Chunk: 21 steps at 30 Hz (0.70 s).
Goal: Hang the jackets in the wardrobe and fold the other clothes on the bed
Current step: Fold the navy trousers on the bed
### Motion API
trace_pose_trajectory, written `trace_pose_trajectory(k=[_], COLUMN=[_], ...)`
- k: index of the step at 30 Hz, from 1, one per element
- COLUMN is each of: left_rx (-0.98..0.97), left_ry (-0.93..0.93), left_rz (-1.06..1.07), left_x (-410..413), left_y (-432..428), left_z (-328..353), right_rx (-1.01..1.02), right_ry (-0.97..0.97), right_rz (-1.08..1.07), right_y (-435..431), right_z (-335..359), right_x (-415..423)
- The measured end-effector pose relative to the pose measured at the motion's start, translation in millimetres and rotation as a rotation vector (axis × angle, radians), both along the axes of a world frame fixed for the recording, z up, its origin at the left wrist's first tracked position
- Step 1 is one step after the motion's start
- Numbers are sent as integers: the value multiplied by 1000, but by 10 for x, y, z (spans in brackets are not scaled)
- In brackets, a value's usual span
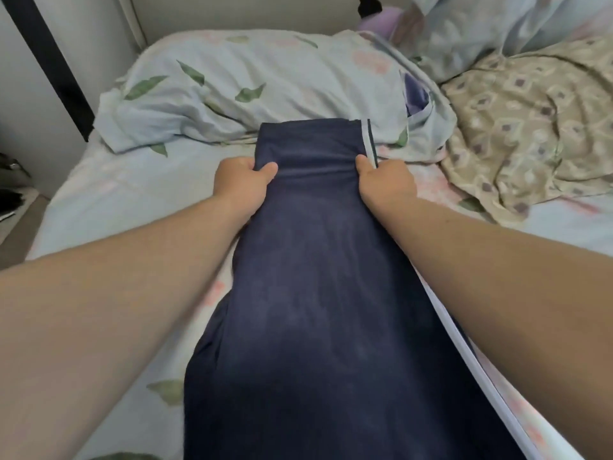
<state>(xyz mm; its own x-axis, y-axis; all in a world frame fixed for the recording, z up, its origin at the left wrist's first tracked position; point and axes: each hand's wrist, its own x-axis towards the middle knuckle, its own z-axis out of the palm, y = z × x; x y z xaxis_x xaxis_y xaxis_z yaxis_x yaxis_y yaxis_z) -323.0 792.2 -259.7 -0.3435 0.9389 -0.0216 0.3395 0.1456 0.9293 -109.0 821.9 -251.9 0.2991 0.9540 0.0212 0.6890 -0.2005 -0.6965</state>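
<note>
A long navy garment [318,293] with a white stripe down its right side stretches along the bed [109,207] from the bottom of the view toward the pillow. My left hand [240,184] grips its left edge, thumb on top of the cloth. My right hand [381,180] grips its right edge beside the stripe. Both hands hold the cloth at the same height, and the far end lies flat beyond them against the pillow.
A pale blue pillow [252,88] with green leaves lies across the head of the bed. A beige patterned blanket [530,127] is bunched at the right, more pale bedding [497,31] behind it. A white wardrobe panel with a dark strip [49,64] stands at the left.
</note>
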Motion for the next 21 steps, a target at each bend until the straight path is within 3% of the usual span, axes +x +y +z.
trace_pose_trajectory(k=[4,6,8,10,12,14,17,21], left_rx=[-14,-42,-76,-97,-109,-126,-177,-227], left_ry=[94,16,-357,-767,-976,-1066,-1080,-1007], left_rz=[68,53,-4,-46,-11,23,36,62], left_x=[22,-7,-71,-162,-264,-358,-427,-341], left_y=[93,43,-51,-229,-475,-815,-1393,-2264], left_z=[-69,-24,41,105,117,93,90,191], right_rx=[-60,-43,-71,-235,-235,-228,-269,-375], right_ry=[25,150,542,1011,1234,1369,1376,1223], right_rz=[-28,12,37,51,-44,-94,-92,-75], right_y=[94,-7,-152,-406,-660,-1004,-1541,-2165], right_z=[13,96,190,292,291,259,262,341], right_x=[43,113,222,345,554,737,876,873])
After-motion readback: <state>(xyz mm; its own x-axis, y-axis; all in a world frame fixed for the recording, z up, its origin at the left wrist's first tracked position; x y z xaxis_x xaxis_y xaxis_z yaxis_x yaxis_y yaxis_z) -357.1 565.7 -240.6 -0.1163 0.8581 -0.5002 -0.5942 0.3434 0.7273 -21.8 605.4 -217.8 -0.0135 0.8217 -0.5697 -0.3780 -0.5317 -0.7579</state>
